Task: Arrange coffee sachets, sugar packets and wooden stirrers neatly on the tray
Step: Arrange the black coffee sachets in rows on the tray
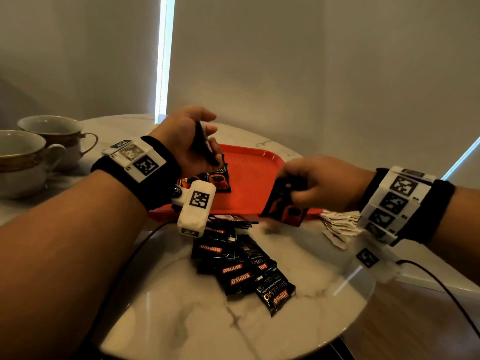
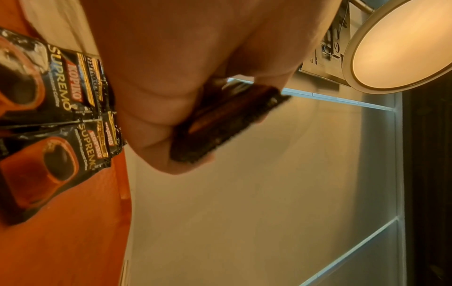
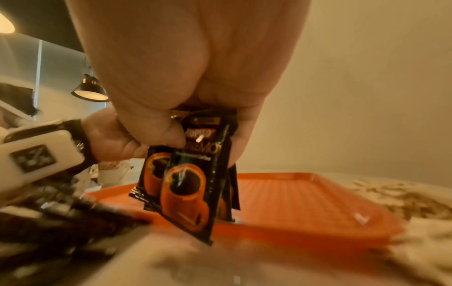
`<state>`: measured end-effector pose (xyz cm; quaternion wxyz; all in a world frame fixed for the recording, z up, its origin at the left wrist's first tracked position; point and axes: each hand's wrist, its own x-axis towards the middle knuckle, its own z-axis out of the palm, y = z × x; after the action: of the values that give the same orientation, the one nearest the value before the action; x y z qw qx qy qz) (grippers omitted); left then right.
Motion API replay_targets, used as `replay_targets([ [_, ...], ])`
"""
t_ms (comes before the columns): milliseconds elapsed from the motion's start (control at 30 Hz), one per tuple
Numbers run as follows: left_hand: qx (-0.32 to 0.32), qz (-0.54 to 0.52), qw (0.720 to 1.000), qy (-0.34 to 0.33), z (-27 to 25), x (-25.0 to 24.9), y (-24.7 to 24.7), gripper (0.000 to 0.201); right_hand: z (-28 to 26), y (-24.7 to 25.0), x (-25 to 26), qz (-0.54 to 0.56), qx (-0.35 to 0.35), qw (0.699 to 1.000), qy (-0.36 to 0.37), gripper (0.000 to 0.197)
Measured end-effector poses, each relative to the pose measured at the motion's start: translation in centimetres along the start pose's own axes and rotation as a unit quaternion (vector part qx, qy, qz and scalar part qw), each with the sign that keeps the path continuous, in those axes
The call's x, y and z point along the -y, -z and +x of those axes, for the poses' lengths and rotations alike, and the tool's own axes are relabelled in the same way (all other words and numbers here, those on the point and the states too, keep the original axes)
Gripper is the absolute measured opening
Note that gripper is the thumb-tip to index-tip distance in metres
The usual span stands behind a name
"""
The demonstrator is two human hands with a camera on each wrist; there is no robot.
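Sachets (image 1: 284,203), several: pinched in my right fingers (image 3: 168,133), hanging at the tray (image 1: 249,162) edge. More sachets (image 2: 227,118): clamped in my left fingers (image 1: 207,131). Loose pile (image 1: 241,261): worktop (image 1: 298,320), below both.

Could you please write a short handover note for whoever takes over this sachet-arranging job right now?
Left hand: holds a few coffee sachets above the far-left part of the red tray.
Right hand: pinches several Kopiko sachets by their tops at the tray's near edge.
Done: two sachets lie side by side on the tray.
Left: the loose sachet pile on the marble table, then the sugar packets right of the tray. No stirrers are clearly visible.
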<state>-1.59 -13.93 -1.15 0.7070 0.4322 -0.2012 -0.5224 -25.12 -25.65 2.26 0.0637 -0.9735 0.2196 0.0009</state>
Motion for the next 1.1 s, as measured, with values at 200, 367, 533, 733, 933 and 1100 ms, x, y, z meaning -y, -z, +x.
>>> replay_targets([
  [200,0.050,0.020,0.999,0.000,-0.4,0.5,-1.0,0.027,1.5,3.4,0.9,0.090,-0.243,0.966,0.020,0.029],
  [367,0.122,0.061,0.991,-0.010,-0.9,0.9,-2.1,0.058,3.9,2.8,4.0,0.130,-0.382,0.912,0.074,0.027],
  [533,0.171,-0.023,0.984,-0.046,-0.7,0.8,-2.1,0.094,5.8,0.4,6.2,0.162,-0.378,0.904,0.113,0.030],
  [733,0.203,-0.041,0.976,-0.072,-0.5,0.8,-2.2,0.080,6.2,-0.8,6.6,0.197,-0.351,0.906,0.133,0.033],
  [933,0.048,0.018,0.994,-0.095,-0.1,1.0,-2.0,0.035,4.5,-0.9,5.6,0.249,-0.202,0.936,0.147,0.051],
  [1100,0.005,-0.025,0.996,-0.083,0.0,0.2,-1.2,0.027,-0.2,-0.3,3.8,0.130,-0.070,0.956,0.254,0.049],
])
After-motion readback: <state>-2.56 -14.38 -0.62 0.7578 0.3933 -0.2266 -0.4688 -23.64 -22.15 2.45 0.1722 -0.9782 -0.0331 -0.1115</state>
